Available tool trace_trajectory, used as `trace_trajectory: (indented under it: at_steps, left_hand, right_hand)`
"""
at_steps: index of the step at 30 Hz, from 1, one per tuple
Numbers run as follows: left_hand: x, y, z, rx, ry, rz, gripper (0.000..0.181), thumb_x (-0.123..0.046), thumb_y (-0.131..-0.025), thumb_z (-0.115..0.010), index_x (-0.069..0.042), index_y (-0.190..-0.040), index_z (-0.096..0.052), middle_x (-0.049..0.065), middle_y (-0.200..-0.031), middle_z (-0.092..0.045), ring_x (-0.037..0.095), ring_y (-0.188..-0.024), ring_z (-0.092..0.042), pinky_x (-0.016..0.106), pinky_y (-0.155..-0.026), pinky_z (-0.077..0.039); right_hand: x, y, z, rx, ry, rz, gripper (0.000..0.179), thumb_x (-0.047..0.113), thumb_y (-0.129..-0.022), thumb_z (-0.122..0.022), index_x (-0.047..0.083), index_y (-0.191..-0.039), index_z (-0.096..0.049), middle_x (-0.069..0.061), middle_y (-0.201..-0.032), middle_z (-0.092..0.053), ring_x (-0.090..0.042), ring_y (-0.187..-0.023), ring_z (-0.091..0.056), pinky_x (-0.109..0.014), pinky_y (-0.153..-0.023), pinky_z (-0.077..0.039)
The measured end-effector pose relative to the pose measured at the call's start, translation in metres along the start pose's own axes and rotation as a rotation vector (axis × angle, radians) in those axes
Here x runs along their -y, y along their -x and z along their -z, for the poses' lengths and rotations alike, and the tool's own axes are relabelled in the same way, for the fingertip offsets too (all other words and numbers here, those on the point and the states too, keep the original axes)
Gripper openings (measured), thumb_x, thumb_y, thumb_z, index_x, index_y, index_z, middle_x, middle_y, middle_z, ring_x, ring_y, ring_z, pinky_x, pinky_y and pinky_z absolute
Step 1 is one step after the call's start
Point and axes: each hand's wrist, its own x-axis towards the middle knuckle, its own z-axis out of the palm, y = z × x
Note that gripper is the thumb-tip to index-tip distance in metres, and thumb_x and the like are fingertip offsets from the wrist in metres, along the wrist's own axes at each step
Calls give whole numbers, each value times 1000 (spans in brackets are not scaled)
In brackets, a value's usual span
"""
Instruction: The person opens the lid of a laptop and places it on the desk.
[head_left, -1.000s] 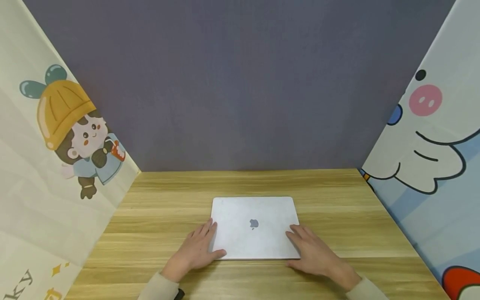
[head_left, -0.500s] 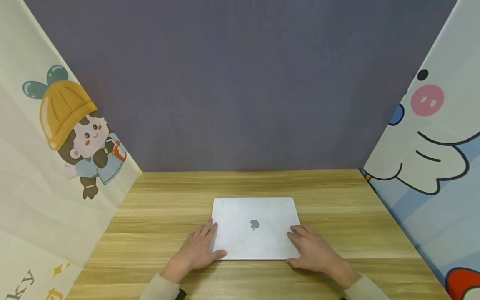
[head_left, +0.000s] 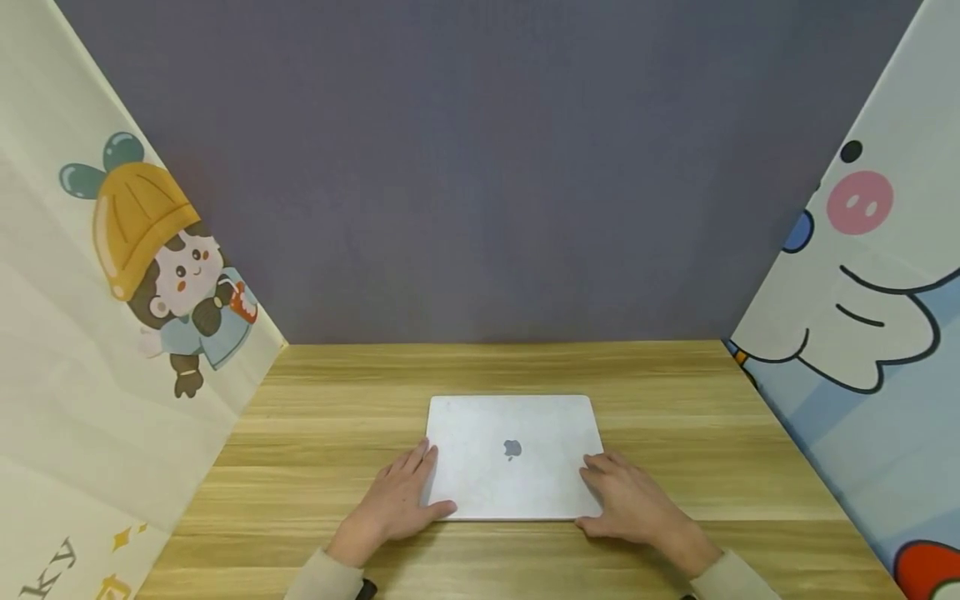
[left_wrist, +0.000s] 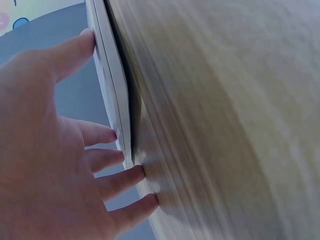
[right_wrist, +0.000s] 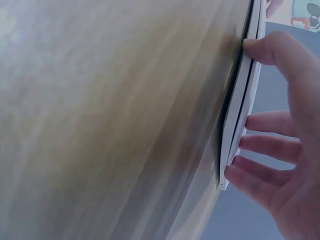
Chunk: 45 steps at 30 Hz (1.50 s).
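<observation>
A closed silver laptop (head_left: 480,475) with a dark apple logo lies flat on the wooden table (head_left: 337,392). Along its left side rests my left hand (head_left: 397,498), fingers spread and fairly straight. The left wrist view shows that thumb on the lid by the front edge, with two fingertips at the side and two near the tabletop. At the right side is my right hand (head_left: 628,504), fingertips on the lid's edge. In the right wrist view its thumb touches the front edge of the laptop (right_wrist: 241,95), where a thin dark seam runs between lid and base.
A grey panel (head_left: 480,167) rises behind the table. Cartoon-printed cloths stand at both sides, with a yellow-hatted figure (head_left: 187,275) on the left one and a pink-nosed animal (head_left: 860,202) on the right one.
The head view shifts slightly, so the scene sits a little farther right in the frame. Both hands keep their places at the laptop, whose lid stays down.
</observation>
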Motion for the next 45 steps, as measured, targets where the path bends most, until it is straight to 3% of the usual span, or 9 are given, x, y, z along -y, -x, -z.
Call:
trace_trajectory:
  at_steps: [17, 25, 30, 39, 45]
  left_hand:
    - [0, 2, 5, -3, 71, 19, 95, -66, -93, -57, -2, -158, -32, 20, -165, -26, 45, -145, -33, 67, -112, -31]
    - [3, 3, 8, 17, 90, -5, 109, -74, -86, -60, 0, -159, -27, 21, -166, -20, 45, -147, -30, 65, -114, -31]
    - [6, 4, 8, -6, 100, -31, 116, -75, -81, -65, 1, -159, -25, 22, -166, -20, 46, -147, -30, 65, -113, -32]
    - [11, 2, 1, -69, 123, -56, 113, -55, -79, -81, 0, -160, -24, 22, -166, -20, 45, -146, -32, 64, -112, -34]
    - [15, 1, -2, -85, 139, -53, 116, -49, -78, -84, -1, -161, -20, 20, -167, -17, 43, -148, -29, 62, -114, -32]
  right_hand:
    - [0, 3, 6, -56, 34, 39, 66, 55, -75, -78, 1, -113, -75, -19, -124, -69, -44, -113, -63, -57, -90, -56]
    - [-1, 4, 9, -100, 34, 72, 61, 51, -74, -80, 2, -109, -77, -17, -118, -72, -40, -109, -67, -52, -91, -57]
    - [-2, 3, 11, -133, 42, 90, 58, 51, -73, -80, 3, -106, -78, -16, -114, -74, -39, -106, -68, -51, -89, -58]
    - [-3, 0, 19, -107, 8, 51, 60, 53, -75, -78, 2, -107, -79, -14, -115, -74, -38, -108, -68, -53, -87, -58]
    - [-3, -1, 22, -102, -9, 38, 58, 53, -75, -78, 4, -106, -79, -11, -115, -74, -37, -109, -68, -54, -85, -58]
